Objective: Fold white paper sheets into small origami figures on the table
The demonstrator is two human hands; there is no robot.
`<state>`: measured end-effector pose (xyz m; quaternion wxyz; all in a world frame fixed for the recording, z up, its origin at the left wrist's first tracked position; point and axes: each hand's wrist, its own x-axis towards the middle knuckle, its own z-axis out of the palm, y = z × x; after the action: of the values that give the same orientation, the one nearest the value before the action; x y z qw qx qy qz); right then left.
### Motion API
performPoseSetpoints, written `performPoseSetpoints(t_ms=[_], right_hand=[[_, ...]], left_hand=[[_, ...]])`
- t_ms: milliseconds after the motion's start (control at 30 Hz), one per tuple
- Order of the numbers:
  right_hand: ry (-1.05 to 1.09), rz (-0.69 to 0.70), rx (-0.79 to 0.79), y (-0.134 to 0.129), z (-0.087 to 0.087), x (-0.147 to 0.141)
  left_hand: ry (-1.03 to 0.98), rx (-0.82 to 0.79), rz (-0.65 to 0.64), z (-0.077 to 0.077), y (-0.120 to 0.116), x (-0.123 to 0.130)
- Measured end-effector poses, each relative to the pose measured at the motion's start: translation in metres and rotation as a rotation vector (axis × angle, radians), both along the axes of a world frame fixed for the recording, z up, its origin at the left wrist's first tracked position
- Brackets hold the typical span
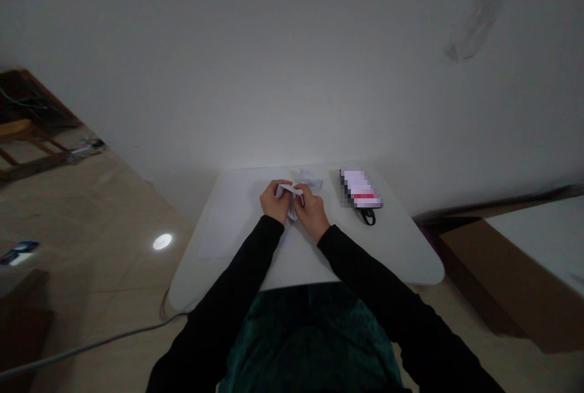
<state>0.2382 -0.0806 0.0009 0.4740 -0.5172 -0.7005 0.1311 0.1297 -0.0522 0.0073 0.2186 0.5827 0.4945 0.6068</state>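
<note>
Between my two hands, above the middle of a white table (387, 253), is a folded piece of white paper (291, 188). My left hand (275, 201) grips its left side with fingers curled round it. On the right side, my right hand (311, 209) pinches the paper between thumb and fingers. Parts of the paper are hidden behind the fingers. Just beyond my right hand lies another small folded white paper (311, 179). A large flat white sheet (228, 216) spreads over the table's left side, partly under my left arm.
A phone (360, 188) with a black strap (368, 216) lies on the table's right side. The wall (292, 76) rises directly behind the table. A cardboard box (511, 277) stands at the right. A grey cable (100, 343) runs across the floor at the left.
</note>
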Motion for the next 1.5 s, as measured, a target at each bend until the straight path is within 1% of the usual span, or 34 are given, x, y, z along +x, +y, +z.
performPoseSetpoints(t_ms=[133, 267, 333, 400, 467, 533, 567, 633, 700, 833, 900, 1000, 1067, 1133, 1200, 1267, 1333, 1400, 1500], right_hand=[[0.037, -0.025, -0.007, 0.004, 0.001, -0.002], [0.156, 0.054, 0.054, 0.006, 0.002, -0.001], [0.263, 0.092, 0.087, 0.008, 0.001, 0.001], [0.369, 0.102, 0.098, 0.011, 0.000, 0.005], [0.452, 0.087, 0.084, 0.016, -0.002, 0.010], [0.491, 0.061, 0.062, 0.019, -0.003, 0.015], [0.494, 0.050, 0.059, 0.020, -0.003, 0.018], [0.471, 0.043, 0.071, 0.019, -0.002, 0.020], [0.419, 0.058, 0.090, 0.015, 0.001, 0.020], [0.336, 0.100, 0.101, 0.006, 0.006, 0.016], [0.350, 0.085, 0.085, 0.004, 0.007, 0.015], [0.411, 0.067, 0.054, 0.006, 0.008, 0.015], [0.441, 0.092, 0.025, 0.008, 0.008, 0.015], [0.466, 0.136, -0.011, 0.009, 0.010, 0.014], [0.516, 0.165, -0.040, 0.010, 0.012, 0.014], [0.587, 0.142, -0.047, 0.010, 0.014, 0.014], [0.616, 0.099, -0.049, 0.011, 0.015, 0.015], [0.586, 0.070, -0.051, 0.013, 0.014, 0.017], [0.540, 0.078, -0.065, 0.017, 0.012, 0.022]], left_hand=[[-0.055, -0.006, -0.022, -0.003, 0.002, 0.003], [-0.155, 0.015, -0.087, -0.003, 0.006, 0.002], [-0.193, -0.018, -0.152, -0.001, 0.008, -0.001], [-0.254, -0.123, -0.264, 0.001, 0.011, -0.004], [-0.339, -0.290, -0.419, 0.005, 0.013, -0.008], [-0.419, -0.432, -0.592, 0.011, 0.013, -0.012], [-0.451, -0.479, -0.662, 0.014, 0.012, -0.013], [-0.490, -0.529, -0.726, 0.019, 0.010, -0.013], [-0.503, -0.539, -0.713, 0.023, 0.007, -0.013], [-0.452, -0.512, -0.591, 0.021, 0.005, -0.010], [-0.409, -0.547, -0.542, 0.018, 0.004, -0.008], [-0.346, -0.586, -0.549, 0.015, 0.003, -0.007], [-0.315, -0.566, -0.542, 0.013, 0.005, -0.008], [-0.279, -0.517, -0.495, 0.011, 0.007, -0.010], [-0.204, -0.433, -0.431, 0.009, 0.011, -0.013], [-0.082, -0.314, -0.396, 0.008, 0.013, -0.016], [0.051, -0.183, -0.410, 0.010, 0.012, -0.017], [0.144, -0.099, -0.451, 0.012, 0.009, -0.017], [0.195, -0.087, -0.492, 0.015, 0.006, -0.015]])
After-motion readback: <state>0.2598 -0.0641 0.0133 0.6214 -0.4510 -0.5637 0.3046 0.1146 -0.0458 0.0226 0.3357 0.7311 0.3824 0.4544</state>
